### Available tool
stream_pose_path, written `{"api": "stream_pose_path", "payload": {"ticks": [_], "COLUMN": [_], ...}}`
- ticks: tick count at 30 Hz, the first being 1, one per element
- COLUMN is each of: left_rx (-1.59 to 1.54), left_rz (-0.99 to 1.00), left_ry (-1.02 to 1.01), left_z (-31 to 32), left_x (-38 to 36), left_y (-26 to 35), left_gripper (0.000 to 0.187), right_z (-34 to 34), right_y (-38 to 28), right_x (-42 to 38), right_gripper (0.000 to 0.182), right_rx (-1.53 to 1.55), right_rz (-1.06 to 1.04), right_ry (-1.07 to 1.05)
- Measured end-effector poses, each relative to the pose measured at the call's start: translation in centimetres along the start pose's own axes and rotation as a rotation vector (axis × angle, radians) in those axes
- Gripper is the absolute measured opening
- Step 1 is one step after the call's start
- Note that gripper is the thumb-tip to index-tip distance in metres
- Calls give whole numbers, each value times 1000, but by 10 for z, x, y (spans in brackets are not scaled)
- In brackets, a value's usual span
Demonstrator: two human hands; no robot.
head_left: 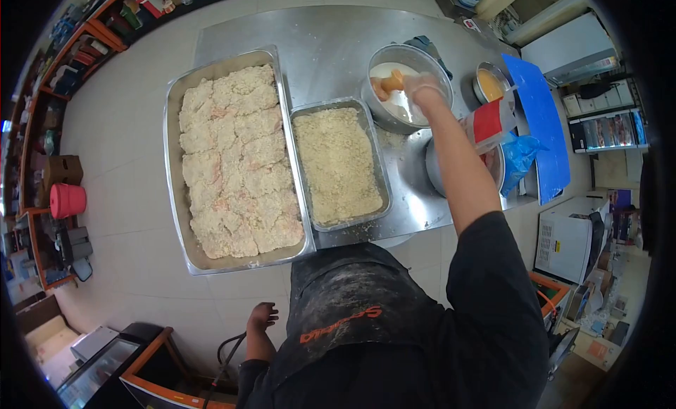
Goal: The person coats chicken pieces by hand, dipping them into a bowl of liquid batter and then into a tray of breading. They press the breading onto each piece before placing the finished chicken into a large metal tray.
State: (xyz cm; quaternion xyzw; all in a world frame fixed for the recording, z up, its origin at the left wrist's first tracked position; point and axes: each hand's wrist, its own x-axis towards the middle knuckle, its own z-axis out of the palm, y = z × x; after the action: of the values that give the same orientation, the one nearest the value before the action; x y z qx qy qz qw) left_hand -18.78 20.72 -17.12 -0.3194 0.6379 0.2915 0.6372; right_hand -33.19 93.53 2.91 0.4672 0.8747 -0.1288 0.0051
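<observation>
My right hand (421, 89) reaches into a round metal pot (403, 124) that holds white flour-like powder. Its fingers are blurred, beside orange-pink pieces (389, 82) lying in the powder, and whether they grip one is unclear. My left hand (263, 315) hangs low beside my apron, away from the table, fingers apart and holding nothing. Left of the pot is a smaller metal tray (386, 198) of pale crumbs. Further left, a large metal tray (176, 219) holds rows of crumb-coated pieces (236, 155).
On the steel table (317, 29), right of the pot, are a bowl of orange liquid (491, 84), a red-labelled container (487, 120), a blue bag (520, 155) and a blue board (542, 120). Another pot (434, 166) sits under my right forearm.
</observation>
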Motion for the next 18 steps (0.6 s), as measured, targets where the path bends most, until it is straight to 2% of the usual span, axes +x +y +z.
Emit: {"api": "stream_pose_path", "payload": {"ticks": [2, 5, 7, 10, 14, 15, 18], "left_rx": [-43, 159, 285, 352, 59, -42, -51], "left_rz": [-27, 159, 217, 175, 51, 45, 35], "left_ry": [6, -75, -103, -121, -49, -32, 18], "left_z": [-4, -11, -12, -13, -12, -12, -13], "left_x": [1, 5, 8, 21, 17, 12, -7], "left_y": [-16, -50, -62, -71, -52, -46, -13], "left_gripper": [38, 37, 36, 37, 40, 40, 39], "right_z": [25, 11, 8, -2, 19, 17, 9], "right_y": [18, 15, 18, 9, 22, 24, 35], "right_x": [-3, -14, -12, -16, 5, 9, 33], "right_gripper": [37, 39, 46, 56, 72, 69, 57], "right_rx": [163, 23, -45, -55, -52, -42, 81], "right_rz": [85, 199, 162, 172, 141, 70, -68], "right_ry": [52, -67, -135, -178, -153, -189, -254]}}
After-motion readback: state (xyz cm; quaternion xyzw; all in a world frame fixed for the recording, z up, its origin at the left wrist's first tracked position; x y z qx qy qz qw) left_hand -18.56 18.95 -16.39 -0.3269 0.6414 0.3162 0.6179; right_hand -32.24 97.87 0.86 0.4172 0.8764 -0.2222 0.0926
